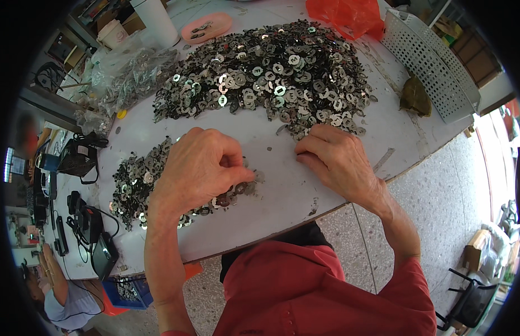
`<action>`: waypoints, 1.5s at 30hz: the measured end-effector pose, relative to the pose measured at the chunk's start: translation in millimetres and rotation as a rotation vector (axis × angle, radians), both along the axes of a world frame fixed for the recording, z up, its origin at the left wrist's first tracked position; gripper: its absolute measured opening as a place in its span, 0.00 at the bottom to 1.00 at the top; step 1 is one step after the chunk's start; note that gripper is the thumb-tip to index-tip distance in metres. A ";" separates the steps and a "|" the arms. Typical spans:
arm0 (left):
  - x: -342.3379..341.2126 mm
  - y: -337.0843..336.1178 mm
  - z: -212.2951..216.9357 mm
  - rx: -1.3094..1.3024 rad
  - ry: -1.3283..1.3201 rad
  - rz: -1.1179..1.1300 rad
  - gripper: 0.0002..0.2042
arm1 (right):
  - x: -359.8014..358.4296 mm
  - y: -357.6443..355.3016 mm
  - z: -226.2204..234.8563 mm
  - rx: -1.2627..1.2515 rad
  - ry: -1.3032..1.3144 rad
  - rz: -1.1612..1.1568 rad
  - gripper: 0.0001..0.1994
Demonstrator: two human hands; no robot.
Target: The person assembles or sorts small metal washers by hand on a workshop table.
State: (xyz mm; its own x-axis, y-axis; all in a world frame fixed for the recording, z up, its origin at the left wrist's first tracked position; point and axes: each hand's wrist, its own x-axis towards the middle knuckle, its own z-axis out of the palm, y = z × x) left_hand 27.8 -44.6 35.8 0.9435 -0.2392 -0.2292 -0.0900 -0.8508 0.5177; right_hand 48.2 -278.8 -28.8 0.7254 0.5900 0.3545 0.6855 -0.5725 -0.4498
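A large heap of small, flat, slotted metal discs point(271, 67) spreads across the far side of the white table point(282, 207). A smaller pile of similar discs point(138, 176) lies at the near left. Over this smaller pile is my left hand point(201, 165), its thumb and forefinger brought together; a blurred disc shows right by the fingertips, and whether they grip it is unclear. My right hand point(338, 159) is at the near edge of the large heap, fingers curled and pinched; whatever is between them is hidden. A single dark piece point(269, 149) lies between the hands.
Beyond the heap are a pink dish point(207, 27) with a few discs, a red plastic bag point(347, 17) and a white perforated basket point(433, 67). Clear bags point(134, 75) and a black device with cables point(86, 224) line the left. Another person point(67, 297) sits at lower left.
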 end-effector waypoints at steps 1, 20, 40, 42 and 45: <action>0.3 -0.6 -1.2 0.001 0.000 0.003 0.09 | 0.6 1.2 -1.7 0.004 -0.016 -0.012 0.06; 1.4 -24.2 -37.1 -0.704 -0.001 0.039 0.07 | 15.1 -0.2 -2.4 0.895 1.286 0.174 0.08; 1.3 -25.0 -39.3 -0.785 0.081 0.020 0.07 | 10.3 1.8 -1.7 0.873 1.124 0.103 0.06; 0.7 -26.3 -35.3 -0.795 0.105 0.061 0.06 | 10.2 1.7 -1.5 0.874 1.091 0.113 0.06; 1.3 -26.8 -37.0 -0.809 0.091 0.106 0.05 | 7.3 2.3 2.7 0.767 0.970 0.092 0.08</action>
